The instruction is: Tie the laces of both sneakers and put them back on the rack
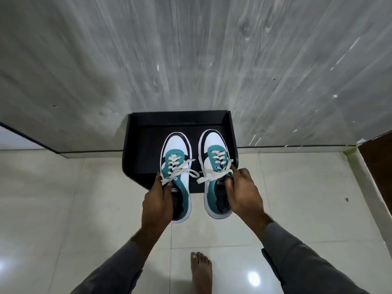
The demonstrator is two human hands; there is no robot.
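Two white, teal and black sneakers are held side by side, toes pointing away from me, above the black rack (139,145). My left hand (158,203) grips the left sneaker (177,164) at its collar, and my right hand (244,194) grips the right sneaker (214,158) at its outer side near the opening. Cream laces hang in loose bows across both tongues, their ends trailing between the shoes. The heels stick out past the rack's front edge, over the floor. Whether the soles touch the rack's black surface is hidden.
The rack stands on pale glossy floor tiles against a grey wood-grain wall. My bare foot (201,270) rests on the tiles below the shoes. A dark brown door or panel edge (379,164) shows at the right.
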